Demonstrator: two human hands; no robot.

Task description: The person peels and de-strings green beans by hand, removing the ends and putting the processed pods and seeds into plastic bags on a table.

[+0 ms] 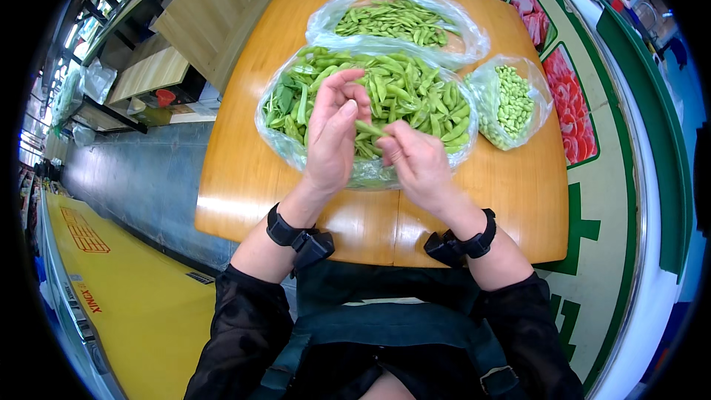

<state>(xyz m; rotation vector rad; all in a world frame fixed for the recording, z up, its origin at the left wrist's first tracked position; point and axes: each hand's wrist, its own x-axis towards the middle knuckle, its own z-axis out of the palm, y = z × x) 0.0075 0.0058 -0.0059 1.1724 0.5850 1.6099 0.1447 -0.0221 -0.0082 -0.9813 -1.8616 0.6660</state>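
My right hand [416, 161] pinches one green soybean pod [371, 129] between thumb and fingers. The pod points left, and its far end reaches the palm side of my left hand [336, 128]. Half-curled fingers and a raised thumb shape my left hand; whether it grips the pod's end cannot be made out. Both hands are above a large clear plastic bag [372, 175] heaped with unshelled pods [400, 83]. Green leaves [285, 94] lie at the heap's left side.
On the wooden table [233, 189], a second plastic bag [472, 39] of pods lies behind. A smaller bag [533, 133] at right holds shelled beans [514, 100]. A yellow chest freezer [144, 300] stands left, a counter with meat pictures [572, 105] right.
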